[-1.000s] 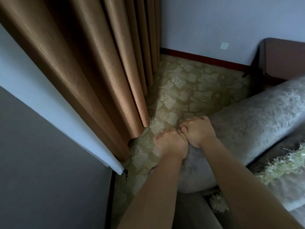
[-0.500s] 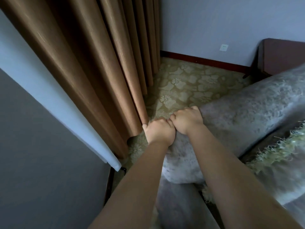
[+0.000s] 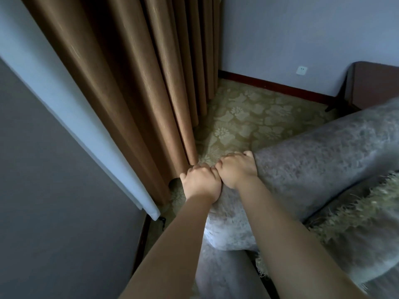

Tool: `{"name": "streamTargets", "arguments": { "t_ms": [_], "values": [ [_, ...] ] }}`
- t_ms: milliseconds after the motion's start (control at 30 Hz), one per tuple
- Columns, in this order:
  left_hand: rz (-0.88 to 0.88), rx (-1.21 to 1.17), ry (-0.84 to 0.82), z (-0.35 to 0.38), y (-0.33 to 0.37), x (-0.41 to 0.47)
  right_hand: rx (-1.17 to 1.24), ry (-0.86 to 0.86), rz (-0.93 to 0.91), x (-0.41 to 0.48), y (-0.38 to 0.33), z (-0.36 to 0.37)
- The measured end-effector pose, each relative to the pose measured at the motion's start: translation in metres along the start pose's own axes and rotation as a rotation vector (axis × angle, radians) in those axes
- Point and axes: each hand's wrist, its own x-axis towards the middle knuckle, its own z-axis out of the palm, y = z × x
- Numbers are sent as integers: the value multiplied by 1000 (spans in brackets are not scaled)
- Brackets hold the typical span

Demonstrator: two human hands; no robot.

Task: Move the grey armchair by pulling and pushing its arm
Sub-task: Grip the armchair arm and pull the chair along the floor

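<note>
Room corner, head view. Patterned green-beige carpet runs to a pale wall with a dark red skirting board and one white socket.

- Brown curtain: hangs in deep folds on the left, hem just above the carpet, top cut off by the frame. A pale strip runs beside it; whether it is lining or wall cannot be told.
- Dark wooden furniture: far right, only a corner in view, type unclear.
- Grey armchair: lower right, near the curtain. Only its padded arm and part of the seat show; back and legs are out of frame.
- Fringed throw: lies on the seat side of the arm, blurred, cut off at the right edge.
- Left hand: curled over the rounded front end of the arm, gripping it; fingertips are hidden over the far side.
- Right hand: grips the arm just beside the left, knuckles touching it; fingertips likewise hidden.
- Both forearms are bare and enter from the bottom edge.
</note>
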Motion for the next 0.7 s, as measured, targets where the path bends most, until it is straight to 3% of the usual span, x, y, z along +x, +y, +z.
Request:
{"name": "streamTargets", "arguments": {
  "t_ms": [400,700],
  "values": [
    [-33,47,114,5,2,8,29,142,0,6,2,7],
    [13,-27,124,6,-1,1,33,134,8,4,2,9]
  ]
}}
